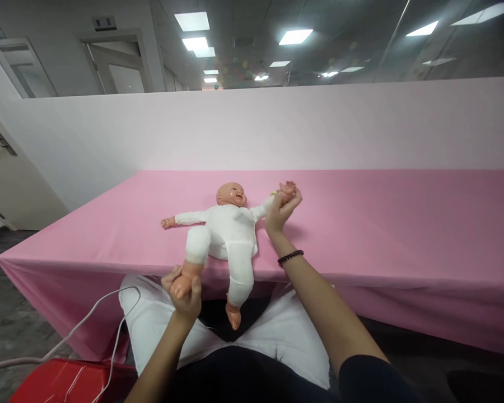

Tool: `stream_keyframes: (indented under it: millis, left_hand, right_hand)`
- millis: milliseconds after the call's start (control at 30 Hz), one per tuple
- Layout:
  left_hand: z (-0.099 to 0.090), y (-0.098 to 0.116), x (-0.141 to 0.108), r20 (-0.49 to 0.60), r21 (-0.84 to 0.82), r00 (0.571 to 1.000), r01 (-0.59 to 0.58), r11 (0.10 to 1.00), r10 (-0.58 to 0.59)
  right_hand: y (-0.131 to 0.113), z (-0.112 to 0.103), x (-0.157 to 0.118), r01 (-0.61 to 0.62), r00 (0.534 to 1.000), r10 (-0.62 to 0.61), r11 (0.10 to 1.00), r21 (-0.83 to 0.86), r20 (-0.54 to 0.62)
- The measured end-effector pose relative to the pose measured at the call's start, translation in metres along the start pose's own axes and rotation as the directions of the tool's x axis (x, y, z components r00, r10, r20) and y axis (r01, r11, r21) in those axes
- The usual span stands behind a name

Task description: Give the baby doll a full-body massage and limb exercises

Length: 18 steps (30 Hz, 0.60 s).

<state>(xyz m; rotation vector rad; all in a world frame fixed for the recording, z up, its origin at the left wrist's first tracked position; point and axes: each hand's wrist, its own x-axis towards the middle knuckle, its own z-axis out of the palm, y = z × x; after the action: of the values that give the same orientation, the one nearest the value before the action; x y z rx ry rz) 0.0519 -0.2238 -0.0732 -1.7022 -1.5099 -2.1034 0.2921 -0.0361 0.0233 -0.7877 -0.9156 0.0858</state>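
A baby doll point(231, 226) with a white cloth body lies on its back on the pink-covered table point(382, 224), its head toward the wall. My left hand point(186, 296) is wrapped round the doll's foot at the left, below the table's front edge. With my right hand point(282, 210), a dark bead bracelet on its wrist, I hold the doll's raised arm near its plastic hand. The doll's other arm stretches out to the left on the cloth. Its second leg hangs over the front edge, untouched, above my lap.
A red plastic container point(73, 383) stands on the floor at the lower left, with a pale cable point(84, 319) running over it and my knee. Behind the table rises a white wall point(319, 126) with glass above.
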Motion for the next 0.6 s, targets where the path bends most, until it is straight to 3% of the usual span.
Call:
stream_keyframes:
  millis: [33, 67, 133, 267, 333, 400, 467, 533, 600]
  left_hand:
    - [0.007, 0.005, 0.013, -0.098, 0.014, 0.995, 0.003, 1.0, -0.002]
    - [0.015, 0.011, 0.026, -0.127, 0.022, 0.992, 0.0, 1.0, 0.003]
    - [0.031, 0.026, 0.051, 0.057, 0.033, 0.996, 0.062, 0.998, -0.064]
    - [0.054, 0.05, 0.082, 0.382, 0.119, 0.912, 0.11, 0.987, -0.148]
    - [0.06, 0.053, 0.086, 0.442, 0.143, 0.885, 0.093, 0.985, -0.148]
    - [0.063, 0.051, 0.085, 0.442, 0.161, 0.887, 0.071, 0.984, -0.136]
    - [0.062, 0.048, 0.081, 0.415, 0.166, 0.902, 0.052, 0.985, -0.118]
    - [0.058, 0.045, 0.074, 0.354, 0.135, 0.931, 0.04, 0.99, -0.086]
    - [0.049, 0.04, 0.065, 0.252, 0.083, 0.967, 0.02, 0.996, -0.04]
  right_hand:
    - [-0.003, 0.002, -0.006, 0.107, 0.988, -0.109, 0.994, 0.03, 0.106]
    - [-0.004, 0.003, -0.012, 0.198, 0.956, -0.206, 0.978, 0.062, 0.209]
    - [-0.004, 0.004, -0.022, 0.37, 0.83, -0.381, 0.923, 0.109, 0.407]
    - [0.003, 0.003, -0.029, 0.661, 0.476, -0.601, 0.726, 0.189, 0.642]
    - [0.005, 0.003, -0.027, 0.706, 0.388, -0.622, 0.675, 0.215, 0.68]
    - [0.007, 0.003, -0.027, 0.709, 0.367, -0.613, 0.671, 0.217, 0.7]
    - [0.009, 0.002, -0.027, 0.704, 0.388, -0.608, 0.681, 0.203, 0.693]
    - [0.011, 0.002, -0.028, 0.673, 0.482, -0.591, 0.722, 0.159, 0.647]
    - [0.012, 0.003, -0.027, 0.576, 0.642, -0.534, 0.809, 0.114, 0.55]
